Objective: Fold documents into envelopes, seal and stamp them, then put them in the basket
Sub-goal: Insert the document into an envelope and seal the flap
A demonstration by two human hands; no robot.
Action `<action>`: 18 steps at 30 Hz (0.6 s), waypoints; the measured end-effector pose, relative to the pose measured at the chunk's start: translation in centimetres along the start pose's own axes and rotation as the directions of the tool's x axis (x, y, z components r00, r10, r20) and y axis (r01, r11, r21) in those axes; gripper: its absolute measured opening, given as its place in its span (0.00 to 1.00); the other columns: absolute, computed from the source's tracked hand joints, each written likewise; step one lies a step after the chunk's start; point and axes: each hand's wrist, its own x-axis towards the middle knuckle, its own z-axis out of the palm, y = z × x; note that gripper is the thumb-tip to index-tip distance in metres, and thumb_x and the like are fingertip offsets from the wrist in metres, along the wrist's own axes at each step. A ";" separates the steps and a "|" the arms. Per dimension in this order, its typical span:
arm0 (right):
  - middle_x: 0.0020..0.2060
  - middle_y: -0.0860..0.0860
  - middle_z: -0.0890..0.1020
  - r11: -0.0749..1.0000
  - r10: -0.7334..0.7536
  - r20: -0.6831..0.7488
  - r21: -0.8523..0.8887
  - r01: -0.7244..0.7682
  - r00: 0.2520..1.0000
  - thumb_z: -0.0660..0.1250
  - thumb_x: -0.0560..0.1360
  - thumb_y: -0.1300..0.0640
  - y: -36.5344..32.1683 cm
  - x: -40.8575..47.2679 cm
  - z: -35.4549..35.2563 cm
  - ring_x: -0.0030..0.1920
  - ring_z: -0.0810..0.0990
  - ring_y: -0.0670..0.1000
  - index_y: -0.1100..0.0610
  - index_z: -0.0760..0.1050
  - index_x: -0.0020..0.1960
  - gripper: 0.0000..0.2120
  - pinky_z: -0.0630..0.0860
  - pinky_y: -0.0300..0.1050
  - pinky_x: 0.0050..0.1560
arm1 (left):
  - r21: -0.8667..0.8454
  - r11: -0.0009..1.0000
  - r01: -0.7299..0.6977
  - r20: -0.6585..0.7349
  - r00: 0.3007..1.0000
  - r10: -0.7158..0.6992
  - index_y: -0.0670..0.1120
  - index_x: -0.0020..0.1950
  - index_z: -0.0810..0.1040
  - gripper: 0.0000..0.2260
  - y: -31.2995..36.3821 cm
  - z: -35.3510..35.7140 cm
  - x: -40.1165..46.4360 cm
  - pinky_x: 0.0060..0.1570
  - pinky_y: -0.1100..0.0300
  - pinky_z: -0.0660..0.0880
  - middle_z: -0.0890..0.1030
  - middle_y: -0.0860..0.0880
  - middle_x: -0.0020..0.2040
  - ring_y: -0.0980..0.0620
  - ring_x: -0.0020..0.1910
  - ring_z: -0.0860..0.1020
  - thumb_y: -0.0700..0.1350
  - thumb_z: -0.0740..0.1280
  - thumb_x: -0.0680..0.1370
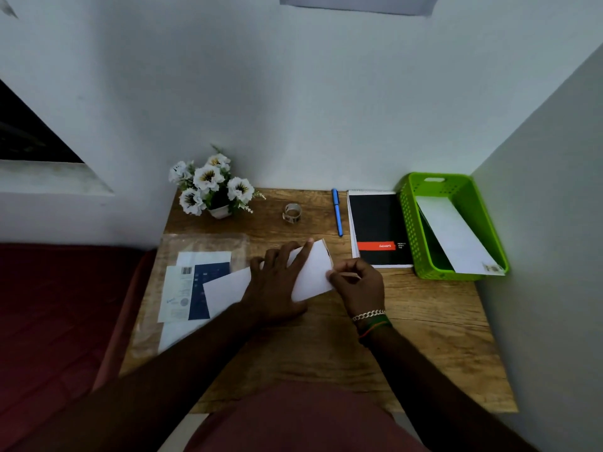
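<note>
Head view: a white envelope (310, 272) is pressed flat on the wooden tabletop (424, 321) near its middle by the left hand (277, 282), whose fingers (301, 251) are spread open on it. Its right end is pinched by the closed fingers (336, 276) of the right hand (359, 283). At the far right corner a green basket (411, 223) is seen with 1 envelope inside (453, 233). Papers in a plastic sleeve (192, 288) lie at the left.

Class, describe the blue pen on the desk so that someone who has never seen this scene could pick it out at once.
Start at the green basket in the desk's far right corner. Just left of it lies a black notebook. The pen lies alongside the notebook's left edge: the only slim blue stick there, with a small tape roll further left.
</note>
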 end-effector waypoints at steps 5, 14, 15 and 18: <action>0.40 0.46 0.85 0.997 0.028 0.044 0.070 -0.031 0.999 0.77 0.70 0.60 0.3 -0.4 0.2 0.43 0.83 0.42 0.55 0.83 0.42 0.04 0.82 0.45 0.46 | 0.002 1.000 0.002 0.002 1.000 -0.002 0.61 0.79 0.31 0.56 0.1 -0.2 0.2 0.70 0.39 0.57 0.48 0.49 0.79 0.42 0.74 0.53 0.69 0.70 0.67; 0.42 0.47 0.86 0.996 0.031 0.128 0.073 -0.041 0.991 0.76 0.71 0.60 -0.1 0.1 -0.1 0.45 0.83 0.42 0.56 0.84 0.45 0.04 0.78 0.37 0.47 | -0.035 0.999 -0.024 -0.046 0.999 0.023 0.61 0.77 0.54 0.45 0.5 -0.1 0.5 0.69 0.41 0.60 0.53 0.49 0.78 0.43 0.73 0.57 0.65 0.73 0.65; 0.42 0.47 0.86 0.994 0.057 0.138 0.089 -0.069 0.989 0.76 0.72 0.60 -0.2 0.1 0.0 0.46 0.83 0.43 0.56 0.84 0.45 0.03 0.79 0.41 0.48 | -0.033 0.999 -0.032 -0.054 0.998 0.030 0.62 0.75 0.58 0.42 0.6 -0.1 0.5 0.69 0.42 0.60 0.54 0.48 0.77 0.43 0.73 0.58 0.64 0.73 0.65; 0.44 0.46 0.86 0.972 0.131 0.137 0.177 -0.155 0.982 0.73 0.74 0.59 -0.5 0.2 0.2 0.51 0.83 0.49 0.57 0.84 0.47 0.03 0.81 0.58 0.54 | -0.007 0.999 -0.032 -0.075 0.997 0.031 0.62 0.72 0.60 0.38 0.8 0.0 0.5 0.68 0.43 0.60 0.55 0.48 0.76 0.43 0.72 0.59 0.63 0.73 0.66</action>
